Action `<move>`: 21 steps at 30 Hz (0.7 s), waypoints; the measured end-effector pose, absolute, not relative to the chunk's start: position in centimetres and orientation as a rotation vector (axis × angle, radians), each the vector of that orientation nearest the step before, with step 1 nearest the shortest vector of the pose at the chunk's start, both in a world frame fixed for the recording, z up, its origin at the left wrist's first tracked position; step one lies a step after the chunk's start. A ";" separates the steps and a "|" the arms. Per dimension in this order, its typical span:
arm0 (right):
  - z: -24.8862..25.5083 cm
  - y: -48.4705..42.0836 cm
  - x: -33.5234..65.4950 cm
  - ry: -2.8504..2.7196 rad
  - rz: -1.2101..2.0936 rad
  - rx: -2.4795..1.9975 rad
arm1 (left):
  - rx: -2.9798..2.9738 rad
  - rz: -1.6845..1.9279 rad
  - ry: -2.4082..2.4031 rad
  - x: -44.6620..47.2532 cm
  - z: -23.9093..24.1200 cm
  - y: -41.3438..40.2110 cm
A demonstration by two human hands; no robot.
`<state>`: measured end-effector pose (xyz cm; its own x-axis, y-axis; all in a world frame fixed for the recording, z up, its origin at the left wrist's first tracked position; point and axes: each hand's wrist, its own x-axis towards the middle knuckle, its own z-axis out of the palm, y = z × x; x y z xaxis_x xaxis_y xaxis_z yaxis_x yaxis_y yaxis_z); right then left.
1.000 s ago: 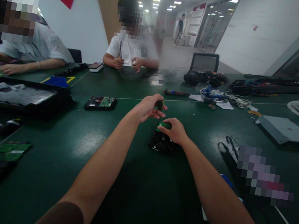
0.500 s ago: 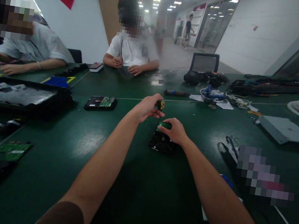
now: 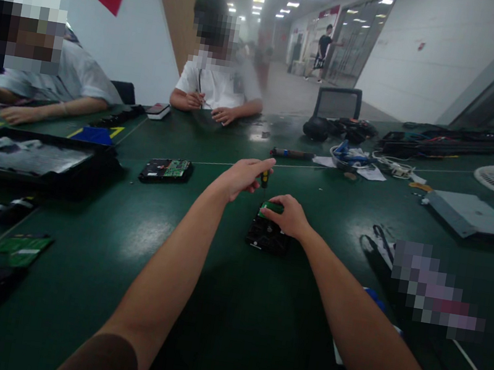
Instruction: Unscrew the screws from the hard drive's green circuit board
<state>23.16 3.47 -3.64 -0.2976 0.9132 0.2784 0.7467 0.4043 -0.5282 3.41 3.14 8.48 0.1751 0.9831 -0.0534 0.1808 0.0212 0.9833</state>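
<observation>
In front of me on the green table lies a black hard drive [image 3: 267,237] with a green circuit board [image 3: 271,206] at its far end. My right hand [image 3: 288,214] grips the drive from the right, thumb over the board. My left hand [image 3: 247,179] is closed around a small black and yellow screwdriver [image 3: 265,178]. The screwdriver stands nearly upright, its thin shaft pointing down at the far left corner of the drive. Whether its tip touches a screw is too small to tell.
Another hard drive [image 3: 165,170] lies to the left, beyond a black tray [image 3: 35,161]. A loose green board [image 3: 24,248] is at near left. To the right are a grey metal box [image 3: 479,217] and a cable bundle [image 3: 352,156]. Two people sit across the table.
My left hand has tilted, bringing the screwdriver more upright over the drive's far corner. My right hand stays on the drive. A person in the background has walked right, towards the glass door.
</observation>
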 end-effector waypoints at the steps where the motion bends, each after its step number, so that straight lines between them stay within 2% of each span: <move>1: -3.6 3.5 23.2 -2.129 0.401 -1.405 | 1.391 0.955 1.231 3.4 8.5 3.2; 9: -3.3 3.3 23.1 -2.150 0.393 -1.409 | 1.259 0.784 1.202 3.3 8.7 2.8; 21: -3.1 3.1 23.2 -2.155 0.396 -1.422 | 1.185 0.801 1.111 2.9 9.0 2.6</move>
